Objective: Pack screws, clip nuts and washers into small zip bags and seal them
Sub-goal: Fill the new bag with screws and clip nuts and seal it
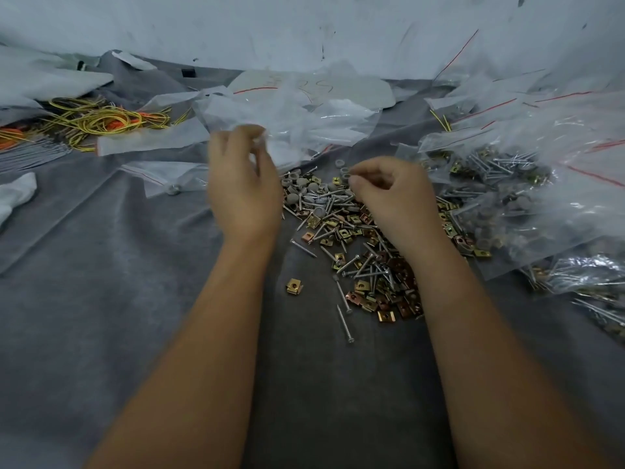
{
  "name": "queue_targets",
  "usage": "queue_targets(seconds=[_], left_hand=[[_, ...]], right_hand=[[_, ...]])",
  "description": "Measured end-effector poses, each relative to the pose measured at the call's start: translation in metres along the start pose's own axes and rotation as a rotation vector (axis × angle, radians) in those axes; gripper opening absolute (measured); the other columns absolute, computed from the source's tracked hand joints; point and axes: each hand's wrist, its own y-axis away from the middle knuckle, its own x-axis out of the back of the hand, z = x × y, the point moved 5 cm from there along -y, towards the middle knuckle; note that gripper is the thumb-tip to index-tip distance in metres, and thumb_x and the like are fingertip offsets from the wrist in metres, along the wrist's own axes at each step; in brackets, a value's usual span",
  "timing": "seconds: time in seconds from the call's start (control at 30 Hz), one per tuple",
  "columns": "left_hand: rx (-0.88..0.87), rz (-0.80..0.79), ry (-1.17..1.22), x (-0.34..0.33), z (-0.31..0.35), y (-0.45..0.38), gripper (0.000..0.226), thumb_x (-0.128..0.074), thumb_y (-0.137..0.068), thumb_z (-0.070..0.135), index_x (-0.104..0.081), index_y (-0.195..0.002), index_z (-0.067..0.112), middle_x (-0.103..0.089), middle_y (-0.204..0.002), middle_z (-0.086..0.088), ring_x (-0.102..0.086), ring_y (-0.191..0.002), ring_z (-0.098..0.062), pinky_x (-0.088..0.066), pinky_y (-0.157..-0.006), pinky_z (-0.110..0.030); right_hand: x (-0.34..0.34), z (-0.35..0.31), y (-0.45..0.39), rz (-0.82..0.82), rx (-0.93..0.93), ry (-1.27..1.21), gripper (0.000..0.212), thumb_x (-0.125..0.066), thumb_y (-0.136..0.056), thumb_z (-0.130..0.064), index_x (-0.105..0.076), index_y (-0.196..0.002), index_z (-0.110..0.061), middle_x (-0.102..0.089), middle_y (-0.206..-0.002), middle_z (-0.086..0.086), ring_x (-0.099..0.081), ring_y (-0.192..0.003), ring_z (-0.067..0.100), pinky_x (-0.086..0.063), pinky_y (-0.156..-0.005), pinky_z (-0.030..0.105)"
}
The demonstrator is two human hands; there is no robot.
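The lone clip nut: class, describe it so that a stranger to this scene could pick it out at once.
Start at the loose pile of hardware on the grey cloth, between the two forearms. Look just off the pile's near left edge. There one brass-coloured clip nut lies alone on bare cloth, touching no other piece, unlike the heaped ones.

Loose hardware pile (355,238) left of filled bags (514,198).

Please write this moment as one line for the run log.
left hand: holds zip bag | right hand: pinches washer | loose pile: on grey cloth
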Motion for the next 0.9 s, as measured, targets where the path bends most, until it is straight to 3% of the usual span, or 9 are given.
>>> queue_targets(seconds=[0.1,0.13,0.2,0.27,0.33,0.47,0.57,0.73,0.9], left_hand=[[-0.007,0.125,-0.062,0.014,-0.001,-0.003,0.025,-0.050,-0.092,0.006,-0.065,-0.112,0.009,-0.053,-0.109,-0.016,-0.037,-0.080,0.001,-0.034,-0.064,-0.019],[0.007,0.049,-0.099,0.010,0.000,-0.003,0.032,-0.049,-0.089,0.003,-0.062,-0.116,0.014,-0.051,-0.112,-0.014,-0.039,-0.079,-0.001,-0.039,-0.063,-0.025],[0.038,-0.269,-0.248,-0.011,-0.003,0.001,0.034,-0.049,-0.088,0.005,-0.057,-0.116,0.023,-0.053,-0.112,-0.008,-0.053,-0.085,-0.017,-0.045,-0.067,-0.034],[0.030,-0.558,-0.389,-0.031,-0.006,0.012,0.019,-0.053,-0.091,0.019,-0.061,-0.105,0.028,-0.058,-0.100,0.002,-0.059,-0.092,-0.025,-0.042,-0.068,-0.033],[0.048,-0.662,-0.406,-0.039,-0.009,0.018,0.011,-0.056,-0.089,0.031,-0.066,-0.095,0.030,-0.062,-0.090,0.008,-0.061,-0.091,-0.021,-0.039,-0.066,-0.029],[0.028,-0.620,-0.360,-0.039,-0.009,0.018,0.023,-0.053,-0.089,0.041,-0.072,-0.089,0.028,-0.068,-0.081,0.005,-0.062,-0.077,-0.019,-0.038,-0.056,-0.026],[0.045,-0.630,-0.332,-0.040,-0.011,0.018,0.024,-0.053,-0.092,0.038,-0.072,-0.086,0.026,-0.063,-0.068,0.005,-0.059,-0.067,-0.017,-0.034,-0.050,-0.023],[0.061,-0.666,-0.200,-0.042,-0.013,0.018,0.015,-0.060,-0.092,0.029,-0.071,-0.086,0.021,-0.066,-0.073,0.000,-0.061,-0.066,-0.019,-0.048,-0.060,-0.031],[0.052,-0.642,-0.166,-0.040,-0.010,0.021,0.022,-0.056,-0.093,0.027,-0.073,-0.084,0.016,-0.065,-0.066,-0.003,-0.060,-0.060,-0.020,-0.040,-0.052,-0.025]], right_hand=[[-0.009,0.005,0.000,-0.200,0.028,0.453,0.015,-0.067,-0.087,-0.030,-0.073,-0.100,-0.026,-0.068,-0.092,-0.010,-0.061,-0.085,0.007,-0.053,-0.080,0.032],[-0.012,0.006,0.002,-0.289,0.034,0.561,0.020,-0.069,-0.085,-0.034,-0.073,-0.103,-0.027,-0.067,-0.095,-0.010,-0.061,-0.090,0.011,-0.053,-0.084,0.035],[-0.016,0.006,0.004,-0.392,0.025,0.615,0.026,-0.074,-0.081,-0.037,-0.072,-0.106,-0.029,-0.066,-0.101,-0.008,-0.059,-0.098,0.015,-0.051,-0.089,0.037],[-0.015,0.005,0.003,-0.381,0.042,0.592,0.020,-0.074,-0.082,-0.033,-0.074,-0.102,-0.031,-0.068,-0.103,-0.008,-0.060,-0.098,0.016,-0.048,-0.086,0.032],[-0.015,0.005,0.003,-0.331,0.084,0.596,0.015,-0.071,-0.085,-0.027,-0.075,-0.098,-0.032,-0.069,-0.101,-0.007,-0.060,-0.095,0.015,-0.044,-0.080,0.028],[-0.013,0.000,0.002,-0.210,0.153,0.560,0.010,-0.065,-0.087,-0.021,-0.074,-0.088,-0.026,-0.062,-0.100,-0.002,-0.055,-0.093,0.017,-0.045,-0.079,0.031],[-0.015,0.001,0.003,-0.249,0.167,0.650,0.006,-0.068,-0.084,-0.029,-0.073,-0.085,-0.026,-0.058,-0.099,-0.002,-0.054,-0.094,0.018,-0.041,-0.076,0.030],[-0.016,0.000,0.004,-0.241,0.197,0.689,0.012,-0.065,-0.085,-0.025,-0.076,-0.090,-0.028,-0.060,-0.102,-0.001,-0.056,-0.096,0.021,-0.043,-0.076,0.031],[-0.015,-0.001,0.004,-0.219,0.174,0.672,0.007,-0.063,-0.084,-0.028,-0.070,-0.084,-0.027,-0.058,-0.100,-0.002,-0.054,-0.095,0.019,-0.037,-0.074,0.029]])
